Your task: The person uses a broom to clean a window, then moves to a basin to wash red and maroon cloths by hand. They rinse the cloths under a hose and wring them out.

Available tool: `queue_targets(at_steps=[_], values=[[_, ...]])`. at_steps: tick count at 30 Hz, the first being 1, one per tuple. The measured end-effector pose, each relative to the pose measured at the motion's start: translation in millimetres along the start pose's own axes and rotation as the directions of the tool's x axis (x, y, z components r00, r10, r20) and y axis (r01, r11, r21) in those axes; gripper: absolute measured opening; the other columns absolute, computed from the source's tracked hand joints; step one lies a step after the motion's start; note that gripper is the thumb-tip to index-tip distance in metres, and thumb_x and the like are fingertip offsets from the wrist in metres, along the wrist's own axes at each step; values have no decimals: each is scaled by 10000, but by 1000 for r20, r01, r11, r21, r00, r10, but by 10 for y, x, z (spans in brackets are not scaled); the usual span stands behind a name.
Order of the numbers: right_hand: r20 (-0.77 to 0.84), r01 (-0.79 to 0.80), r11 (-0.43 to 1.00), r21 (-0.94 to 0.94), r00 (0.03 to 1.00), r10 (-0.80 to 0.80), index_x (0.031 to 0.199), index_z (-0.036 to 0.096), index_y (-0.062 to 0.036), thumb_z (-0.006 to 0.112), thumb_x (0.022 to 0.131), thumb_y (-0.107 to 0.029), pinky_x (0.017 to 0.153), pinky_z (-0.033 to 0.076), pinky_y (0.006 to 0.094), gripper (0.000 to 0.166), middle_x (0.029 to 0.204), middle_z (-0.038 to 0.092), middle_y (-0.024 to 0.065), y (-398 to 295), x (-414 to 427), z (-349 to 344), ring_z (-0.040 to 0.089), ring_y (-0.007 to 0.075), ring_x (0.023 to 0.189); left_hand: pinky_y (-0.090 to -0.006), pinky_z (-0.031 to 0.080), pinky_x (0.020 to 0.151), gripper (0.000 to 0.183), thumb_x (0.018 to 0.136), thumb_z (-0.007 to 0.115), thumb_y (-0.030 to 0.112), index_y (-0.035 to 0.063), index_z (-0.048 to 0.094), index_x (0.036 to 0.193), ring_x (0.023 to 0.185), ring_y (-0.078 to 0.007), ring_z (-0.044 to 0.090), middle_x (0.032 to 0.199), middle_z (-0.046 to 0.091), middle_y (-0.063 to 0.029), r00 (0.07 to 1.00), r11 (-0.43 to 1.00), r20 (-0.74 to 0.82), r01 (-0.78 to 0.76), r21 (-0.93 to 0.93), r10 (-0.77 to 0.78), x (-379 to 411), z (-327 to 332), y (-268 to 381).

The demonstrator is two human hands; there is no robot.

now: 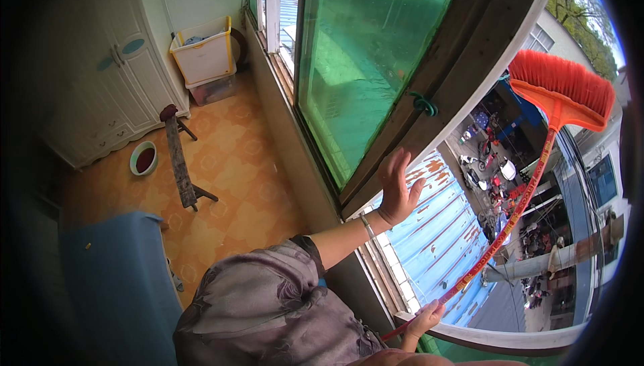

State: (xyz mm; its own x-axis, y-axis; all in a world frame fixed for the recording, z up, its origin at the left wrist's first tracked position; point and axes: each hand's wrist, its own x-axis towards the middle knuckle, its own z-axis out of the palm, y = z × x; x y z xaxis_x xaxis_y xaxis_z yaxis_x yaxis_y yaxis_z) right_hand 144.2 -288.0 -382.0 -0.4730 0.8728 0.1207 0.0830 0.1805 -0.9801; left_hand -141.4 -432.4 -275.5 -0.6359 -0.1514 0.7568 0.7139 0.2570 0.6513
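Note:
My right hand (425, 317) is closed around the red handle of a broom (523, 200) near the lower window frame. The broom reaches out through the window opening, its orange head and red bristles up at the right. My left hand (400, 187) is raised with fingers spread, against or close beside the dark frame edge of a sliding window sash (437, 109); whether it touches cannot be told. Green-tinted glass (367, 64) fills the sash. A green knotted tie (424, 104) hangs on the frame above my left hand.
Outside lie a blue corrugated metal roof (432, 230), overhead cables and parked motorbikes (483, 164) below. Inside are a narrow wooden bench (178, 164), a basin (144, 158), a white wardrobe (100, 64), a storage bin (204, 59) and a blue-covered surface (115, 275).

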Motion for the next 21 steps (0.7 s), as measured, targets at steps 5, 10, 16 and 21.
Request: queue_targets(at_steps=[5, 10, 16, 21], values=[[-27, 116, 980, -164, 992, -122, 785, 495, -30, 563, 835, -184, 447, 296, 215, 175, 570, 392, -39, 10, -322, -319, 351, 58, 494, -402, 277, 968, 511, 824, 544, 202, -23, 320, 1225, 1148, -353, 346, 1237, 338, -210, 958, 959, 237, -95, -266, 160, -129, 233, 901], [15, 195, 945, -262, 980, -198, 838, 540, -29, 611, 802, -222, 488, 350, 230, 208, 586, 441, -6, -64, -746, -374, 399, 87, 520, -351, 384, 898, 668, 821, 579, 317, -26, 205, 1257, 1054, -255, 459, 1134, 420, -194, 704, 481, 707, 645, -593, -72, -168, 527, 1439], [45, -29, 901, -432, 998, 54, 767, 491, -52, 630, 768, -244, 501, 399, 309, 238, 571, 473, 77, 540, -1319, -837, 475, 194, 499, -270, 472, 749, 295, 881, 487, 195, 21, 370, 1088, 792, -131, 555, 870, 529, -64, 327, -16, 945, 945, -327, 0, -675, 494, 1580], [33, -369, 879, -301, 917, 397, 749, 483, -42, 677, 724, -242, 501, 404, 291, 280, 582, 488, 29, 702, -1709, -924, 481, 135, 515, -264, 447, 687, 175, 892, 447, 187, 45, 381, 969, 726, -117, 516, 792, 486, -41, -48, 159, 997, 986, 58, -67, -1695, 437, 1365]])
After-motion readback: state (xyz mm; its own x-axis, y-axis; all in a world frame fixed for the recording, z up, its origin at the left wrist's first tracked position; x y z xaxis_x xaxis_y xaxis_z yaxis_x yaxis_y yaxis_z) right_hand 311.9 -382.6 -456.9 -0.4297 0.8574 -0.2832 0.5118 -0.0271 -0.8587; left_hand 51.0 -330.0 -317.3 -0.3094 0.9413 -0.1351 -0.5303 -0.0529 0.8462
